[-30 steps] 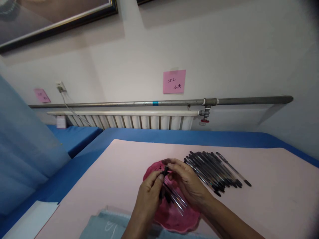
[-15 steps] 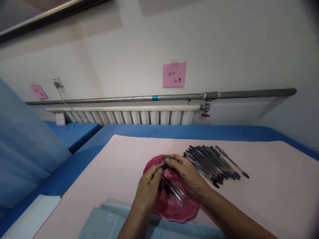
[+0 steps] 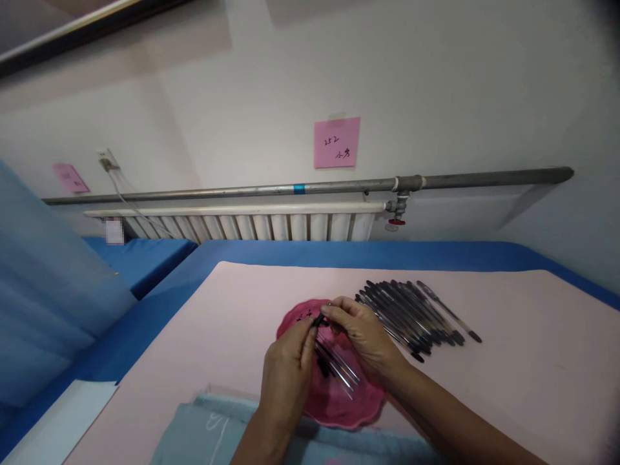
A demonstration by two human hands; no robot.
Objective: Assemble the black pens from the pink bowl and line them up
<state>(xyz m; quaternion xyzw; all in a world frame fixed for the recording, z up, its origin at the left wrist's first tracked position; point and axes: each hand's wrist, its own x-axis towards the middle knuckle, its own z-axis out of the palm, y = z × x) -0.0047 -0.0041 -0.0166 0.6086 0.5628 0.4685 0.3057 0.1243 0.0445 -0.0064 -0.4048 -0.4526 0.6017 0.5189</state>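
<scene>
Above a wavy-edged pink plate (image 3: 334, 416), my left hand (image 3: 287, 365) and my right hand (image 3: 365, 336) meet, fingertips pinched on a small black pen part (image 3: 318, 320). Its exact shape is mostly covered by the fingers. Several thin, clear pen tubes (image 3: 345, 374) lie on the plate below, beside short black pieces (image 3: 323, 368). More tiny black bits (image 3: 305, 315) sit near the plate's far rim. Just right of my right hand, a row of black-capped pens (image 3: 400, 316) lies side by side, with one pen (image 3: 449, 311) slightly apart.
A pink sheet (image 3: 523, 361) covers the blue padded table (image 3: 339, 254). Folded teal cloth (image 3: 194, 433) lies at the near edge, and white paper (image 3: 62, 420) at the left. Behind stand a white radiator (image 3: 271, 226) and a pipe (image 3: 217, 194); a blue curtain (image 3: 43, 303) hangs left.
My left hand has turned slightly, its fingers closing more straight around the black part. Both hands stay over the plate. The view has shifted a little; the pens lie as before.
</scene>
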